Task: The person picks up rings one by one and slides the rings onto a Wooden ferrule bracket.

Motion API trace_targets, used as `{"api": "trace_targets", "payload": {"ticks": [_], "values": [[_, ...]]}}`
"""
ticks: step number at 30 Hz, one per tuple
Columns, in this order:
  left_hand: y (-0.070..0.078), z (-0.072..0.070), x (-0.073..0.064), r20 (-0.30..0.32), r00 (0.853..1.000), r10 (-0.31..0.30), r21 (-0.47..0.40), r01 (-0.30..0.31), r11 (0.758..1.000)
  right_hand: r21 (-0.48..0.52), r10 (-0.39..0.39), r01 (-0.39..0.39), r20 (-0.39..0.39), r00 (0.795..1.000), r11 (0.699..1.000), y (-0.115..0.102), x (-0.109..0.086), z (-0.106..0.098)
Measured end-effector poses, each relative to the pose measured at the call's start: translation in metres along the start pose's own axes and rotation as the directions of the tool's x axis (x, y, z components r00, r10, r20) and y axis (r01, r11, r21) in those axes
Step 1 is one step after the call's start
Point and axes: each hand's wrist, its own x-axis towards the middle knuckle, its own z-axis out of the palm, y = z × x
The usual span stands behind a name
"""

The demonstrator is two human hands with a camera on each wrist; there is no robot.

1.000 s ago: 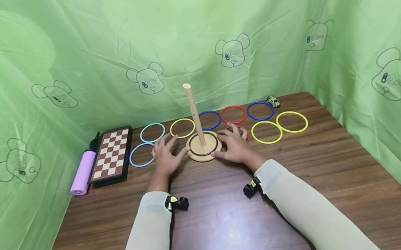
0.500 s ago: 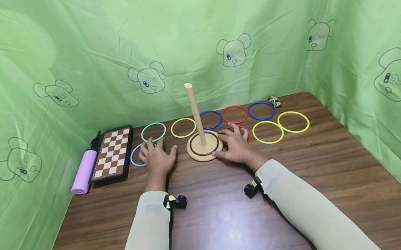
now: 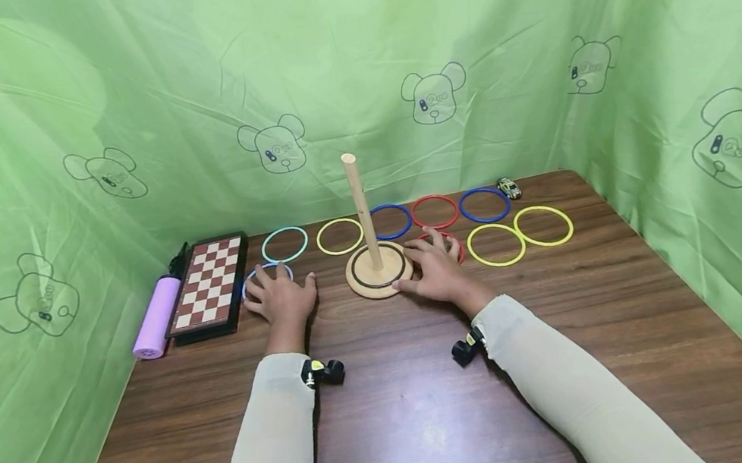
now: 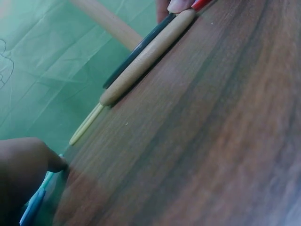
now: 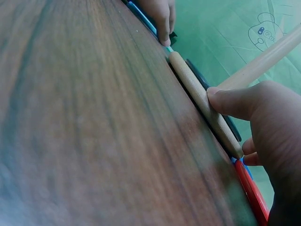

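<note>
My right hand (image 3: pixel 441 273) grips the round base of a wooden peg stand (image 3: pixel 378 292), its thumb on the front edge and its fingers at the right side. The post rises upright, and a dark ring (image 3: pixel 356 270) lies round it on the base. To the left, my left hand (image 3: pixel 283 302) spreads over a light blue ring (image 3: pixel 289 269), partly hiding it; whether the fingertips touch the ring is unclear. In the left wrist view, a fingertip (image 4: pixel 59 164) is close to the tabletop. A red ring (image 3: pixel 461 250) is partly covered by my right hand.
Behind lie turquoise (image 3: pixel 306 240), pale yellow (image 3: pixel 342 253), blue (image 3: pixel 393 237) and red (image 3: pixel 437 228) rings. More blue and yellow rings (image 3: pixel 499 266) lie right, near a toy car (image 3: pixel 509 187). A checkered board (image 3: pixel 208 284) and purple cylinder (image 3: pixel 157 317) stand left. Green curtains surround the table.
My left hand has left the side of the wooden stand and moved left and slightly nearer, over the light blue ring. The right hand has stayed on the base.
</note>
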Motion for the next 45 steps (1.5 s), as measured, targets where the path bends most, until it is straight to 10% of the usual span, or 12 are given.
{"api": "trace_targets", "payload": {"ticks": [45], "values": [[-0.019,-0.003,0.010,0.060,0.998,-0.010,-0.066,0.014,0.998,-0.041,0.027,-0.026,0.007,1.000,0.999,0.000,-0.001,0.001]]}}
